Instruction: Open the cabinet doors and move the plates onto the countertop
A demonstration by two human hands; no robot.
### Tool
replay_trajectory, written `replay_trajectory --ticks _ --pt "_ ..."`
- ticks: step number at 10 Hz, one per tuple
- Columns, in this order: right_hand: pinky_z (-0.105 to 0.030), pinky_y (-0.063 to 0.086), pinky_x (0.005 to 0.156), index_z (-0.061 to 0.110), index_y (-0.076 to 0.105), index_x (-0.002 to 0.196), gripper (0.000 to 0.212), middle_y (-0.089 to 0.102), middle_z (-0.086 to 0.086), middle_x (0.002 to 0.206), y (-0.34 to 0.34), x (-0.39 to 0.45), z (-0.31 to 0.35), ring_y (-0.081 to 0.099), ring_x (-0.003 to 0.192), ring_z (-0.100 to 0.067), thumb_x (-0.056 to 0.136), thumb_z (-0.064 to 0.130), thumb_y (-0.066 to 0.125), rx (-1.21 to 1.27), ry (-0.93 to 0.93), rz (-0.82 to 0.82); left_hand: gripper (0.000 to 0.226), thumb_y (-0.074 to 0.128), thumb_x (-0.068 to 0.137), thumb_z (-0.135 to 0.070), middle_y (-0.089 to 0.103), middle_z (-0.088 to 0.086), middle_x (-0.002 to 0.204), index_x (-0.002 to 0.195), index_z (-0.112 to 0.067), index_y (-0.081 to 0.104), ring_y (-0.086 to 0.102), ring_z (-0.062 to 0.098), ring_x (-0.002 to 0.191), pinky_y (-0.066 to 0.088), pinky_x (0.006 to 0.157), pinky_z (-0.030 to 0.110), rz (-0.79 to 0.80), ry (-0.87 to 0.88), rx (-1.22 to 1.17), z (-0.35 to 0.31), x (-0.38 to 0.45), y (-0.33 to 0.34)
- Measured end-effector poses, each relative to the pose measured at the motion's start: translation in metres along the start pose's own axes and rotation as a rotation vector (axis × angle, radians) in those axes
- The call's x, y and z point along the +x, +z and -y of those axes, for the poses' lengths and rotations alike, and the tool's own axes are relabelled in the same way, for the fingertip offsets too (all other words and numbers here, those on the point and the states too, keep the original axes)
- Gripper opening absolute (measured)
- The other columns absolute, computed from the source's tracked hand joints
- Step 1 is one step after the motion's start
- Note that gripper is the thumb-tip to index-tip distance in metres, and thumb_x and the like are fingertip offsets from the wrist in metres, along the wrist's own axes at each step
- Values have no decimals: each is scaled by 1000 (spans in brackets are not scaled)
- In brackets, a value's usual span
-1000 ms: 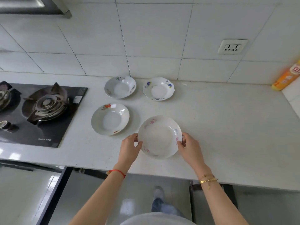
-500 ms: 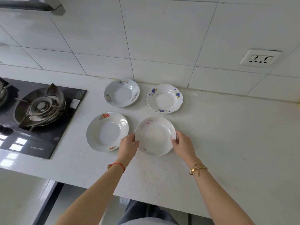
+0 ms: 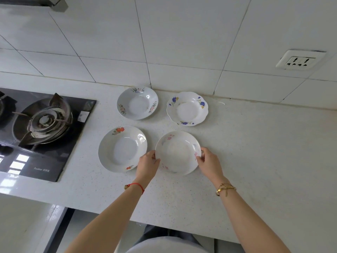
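Observation:
Several white plates sit on the white countertop (image 3: pixel 255 152). A plate with pink flowers (image 3: pixel 177 152) lies nearest me; my left hand (image 3: pixel 148 164) grips its left rim and my right hand (image 3: pixel 208 162) grips its right rim. To its left lies a plate with orange fruit print (image 3: pixel 122 148). Behind stand a plate with pink-green flowers (image 3: pixel 137 102) and a scalloped plate with blue flowers (image 3: pixel 187 108). The cabinet doors are out of view below the counter edge.
A black gas hob (image 3: pixel 42 128) with a burner fills the counter's left part. The tiled wall (image 3: pixel 164 42) carries a power socket (image 3: pixel 300 60) at the right. A range hood corner (image 3: pixel 56 3) shows at top left.
Both hands have carried the pink-flowered plate forward from the counter's front edge, to a spot beside the fruit plate. The camera has moved closer over the counter.

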State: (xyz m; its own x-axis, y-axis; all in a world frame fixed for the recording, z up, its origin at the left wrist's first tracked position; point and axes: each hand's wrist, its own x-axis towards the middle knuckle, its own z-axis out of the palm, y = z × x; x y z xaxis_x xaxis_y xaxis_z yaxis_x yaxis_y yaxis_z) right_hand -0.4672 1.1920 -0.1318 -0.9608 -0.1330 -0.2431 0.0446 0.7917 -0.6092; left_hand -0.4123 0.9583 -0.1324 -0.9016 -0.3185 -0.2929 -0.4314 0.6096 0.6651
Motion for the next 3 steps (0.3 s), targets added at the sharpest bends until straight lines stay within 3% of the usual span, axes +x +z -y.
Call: replay_trajectory --ticks 1,2,3 --pt "-30 54 67 10 54 122 34 64 -3 93 -3 -5 -1 60 85 -18 94 28 56 -21 18 -3 26 60 89 -17 70 5 102 114 -13 65 65 22 93 50 82 27 19 24 45 1 -1 -4" --pt "-34 50 86 10 47 135 46 61 -8 118 -11 -20 2 50 113 -24 94 28 57 -82 25 -49 35 57 92 -22 68 6 113 126 -13 59 63 25 100 50 84 32 7 68 136 -3 -15 -16" --pt "-38 46 97 9 48 135 45 57 -10 127 -22 -36 7 45 121 -27 93 24 58 -97 -48 -141 39 56 93 -26 64 4 123 131 -15 56 60 25 110 50 90 38 -116 169 167 -5 -32 -31"
